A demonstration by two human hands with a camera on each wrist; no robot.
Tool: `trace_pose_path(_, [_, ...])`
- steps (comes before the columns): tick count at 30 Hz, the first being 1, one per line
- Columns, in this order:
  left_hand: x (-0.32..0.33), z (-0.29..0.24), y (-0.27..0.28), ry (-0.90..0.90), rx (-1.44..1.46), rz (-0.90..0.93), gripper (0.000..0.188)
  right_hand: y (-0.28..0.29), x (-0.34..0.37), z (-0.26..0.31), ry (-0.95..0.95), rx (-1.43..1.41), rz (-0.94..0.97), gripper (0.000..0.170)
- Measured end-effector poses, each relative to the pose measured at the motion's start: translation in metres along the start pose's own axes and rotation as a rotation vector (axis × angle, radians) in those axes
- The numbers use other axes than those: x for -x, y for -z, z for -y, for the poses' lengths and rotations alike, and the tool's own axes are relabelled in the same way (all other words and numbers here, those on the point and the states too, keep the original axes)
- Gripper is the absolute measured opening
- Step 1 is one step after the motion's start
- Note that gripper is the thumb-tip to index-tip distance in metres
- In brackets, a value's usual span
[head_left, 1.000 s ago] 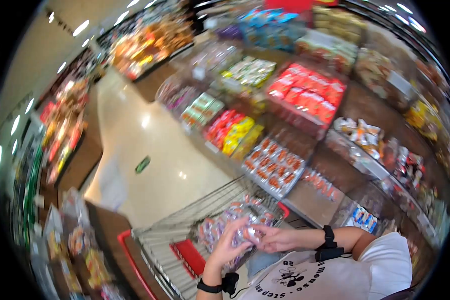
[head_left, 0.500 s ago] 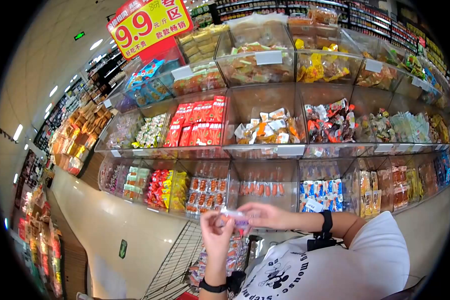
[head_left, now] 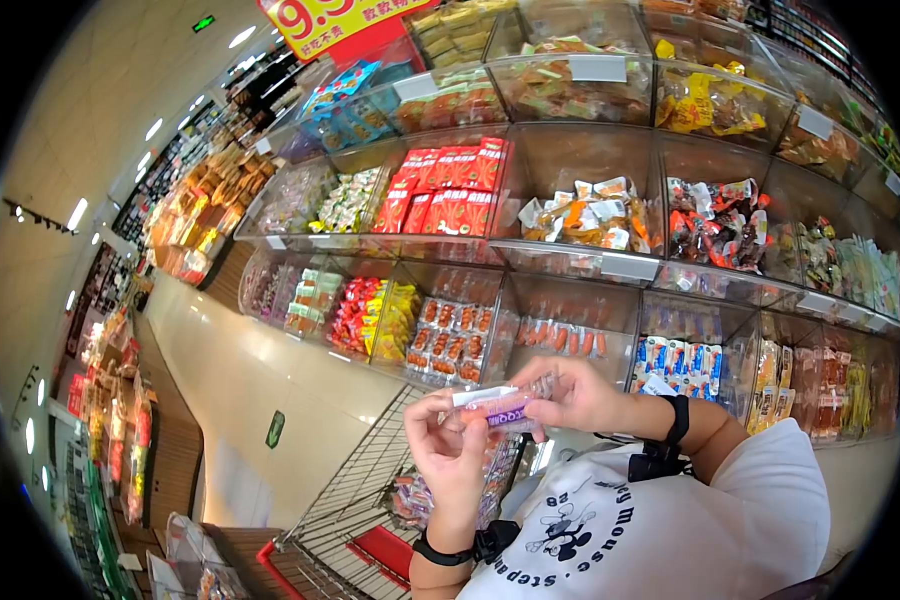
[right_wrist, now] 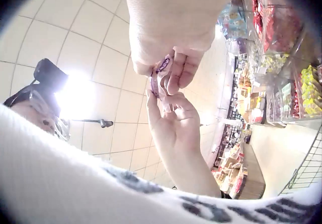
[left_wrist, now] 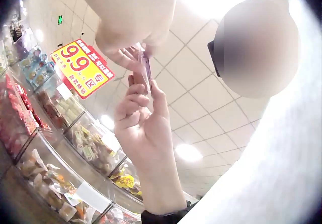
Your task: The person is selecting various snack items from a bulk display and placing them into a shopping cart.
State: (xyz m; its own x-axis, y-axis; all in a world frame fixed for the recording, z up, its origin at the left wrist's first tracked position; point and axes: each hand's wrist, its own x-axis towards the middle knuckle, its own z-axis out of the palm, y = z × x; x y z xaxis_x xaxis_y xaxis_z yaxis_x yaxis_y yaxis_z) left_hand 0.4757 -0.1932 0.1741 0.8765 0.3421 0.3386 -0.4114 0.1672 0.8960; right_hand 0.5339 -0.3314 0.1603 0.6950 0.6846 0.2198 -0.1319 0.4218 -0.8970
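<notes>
A small sausage in clear plastic, with a purple and white label, is held level in front of the chest in the head view. My left hand pinches its left end between thumb and fingers. At its other end my right hand grips the wrapper with curled fingers. Both wrist views show the two hands meeting around the packet, much of it covered by fingers. Below the hands stands a wire shopping cart with a heap of similar wrapped snacks.
Tiered clear bins of packaged snacks curve across the front and right, close beyond the hands. A yellow and red price sign rises above them. At left, a second display borders the pale floor aisle.
The head view has swung up from the cart to face the bins, then shifted and tilted slightly. Both hands have risen away from the cart with the sausage, which now shows its label.
</notes>
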Motion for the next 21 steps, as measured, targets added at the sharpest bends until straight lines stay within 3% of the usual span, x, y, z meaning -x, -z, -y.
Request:
trace_pose_path(4, [0.001,-0.004,-0.001,0.009,-0.022,-0.059,0.028,-0.001,-0.006,0.0,-0.072,-0.053,0.027,0.019])
trace_pose_path(7, [0.0,-0.007,-0.001,0.002,-0.095,-0.058,0.028,0.001,-0.011,-0.009,0.026,-0.024,0.083,0.02])
trace_pose_path(9, [-0.006,-0.008,0.011,0.057,-0.171,-0.004,0.028,0.01,-0.014,-0.019,-0.014,0.0,0.225,0.02])
trace_pose_path(11, [-0.014,-0.012,0.021,0.19,-0.219,0.256,0.026,0.012,-0.015,-0.021,-0.106,-0.036,0.313,0.021])
trace_pose_path(13, [-0.024,-0.004,0.036,0.267,-0.299,0.519,0.024,0.006,-0.014,-0.023,-0.137,-0.076,0.266,0.021])
trace_pose_path(16, [-0.029,0.002,0.043,0.455,-0.161,0.592,0.027,0.005,-0.009,-0.023,-0.213,-0.065,0.233,0.024])
trace_pose_path(21, [-0.039,0.012,0.044,0.435,-0.164,0.697,0.022,0.002,-0.007,-0.036,-0.151,-0.026,0.121,0.02])
